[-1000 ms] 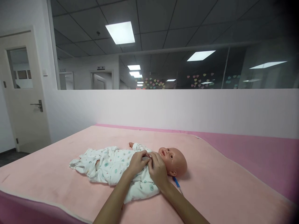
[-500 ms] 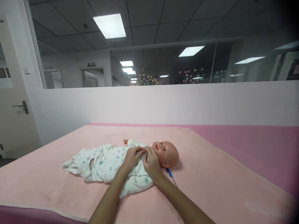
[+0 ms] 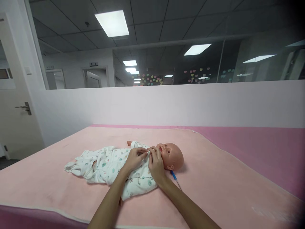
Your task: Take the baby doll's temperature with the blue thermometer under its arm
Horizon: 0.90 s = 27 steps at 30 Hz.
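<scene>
A baby doll [image 3: 175, 156] lies on its back, head to the right, mouth open. It wears a white patterned romper [image 3: 111, 162], whose legs stretch to the left. My left hand [image 3: 136, 159] rests at the upper chest with bent fingers, its fingertips pinching the romper's edge near the neck. Beside the doll's chin, my right hand [image 3: 156, 162] curls over the collar, fingertips close to those of my left. The fingers partly hide the bit of cloth between them. One doll hand [image 3: 129, 143] sticks out of the far sleeve.
The doll lies on a pink blanket [image 3: 221, 187] over a darker pink surface [image 3: 262, 149]. A thin blue-ended stick-like thing [image 3: 173, 175] lies near the doll's head, partly behind my right forearm. A white wall [image 3: 190, 105] with a window stands behind; a door [image 3: 16, 108] is at left.
My fingers have shifted slightly at the collar, the right hand's fingers straightening a little. The view has tilted slightly. The doll stays in place.
</scene>
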Each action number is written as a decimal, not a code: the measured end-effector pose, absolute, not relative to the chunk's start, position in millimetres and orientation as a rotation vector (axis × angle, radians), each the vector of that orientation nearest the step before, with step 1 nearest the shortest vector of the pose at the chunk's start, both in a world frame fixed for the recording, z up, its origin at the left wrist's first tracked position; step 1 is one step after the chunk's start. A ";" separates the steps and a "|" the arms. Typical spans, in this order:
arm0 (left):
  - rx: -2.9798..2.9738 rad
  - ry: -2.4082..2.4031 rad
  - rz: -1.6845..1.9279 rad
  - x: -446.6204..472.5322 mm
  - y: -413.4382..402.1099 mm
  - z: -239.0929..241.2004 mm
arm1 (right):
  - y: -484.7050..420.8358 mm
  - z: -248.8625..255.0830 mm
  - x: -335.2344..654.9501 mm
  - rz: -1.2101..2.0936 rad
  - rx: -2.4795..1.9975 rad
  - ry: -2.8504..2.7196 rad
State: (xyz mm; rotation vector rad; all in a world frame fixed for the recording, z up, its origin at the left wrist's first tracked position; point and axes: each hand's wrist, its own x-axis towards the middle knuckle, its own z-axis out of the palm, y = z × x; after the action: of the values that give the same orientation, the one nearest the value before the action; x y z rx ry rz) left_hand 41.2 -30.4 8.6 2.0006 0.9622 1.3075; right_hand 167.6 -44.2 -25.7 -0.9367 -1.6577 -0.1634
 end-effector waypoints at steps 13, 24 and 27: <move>1.851 0.948 1.011 -11.9 -43.9 13.3 | -47.3 -29.2 168.3 -0.224 -0.802 -1.630; 1.742 0.921 1.254 -9.9 -40.5 3.1 | -48.9 -24.6 165.9 -0.157 -0.819 -1.643; 1.710 0.970 1.233 -8.9 -44.9 6.6 | -47.2 -25.2 166.3 -0.161 -0.812 -1.640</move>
State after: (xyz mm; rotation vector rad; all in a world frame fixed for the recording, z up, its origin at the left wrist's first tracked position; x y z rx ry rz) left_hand -8.9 -44.9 6.6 1.7098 0.9703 1.2335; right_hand 166.3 -47.2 -25.2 -0.8118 -1.6403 -0.1610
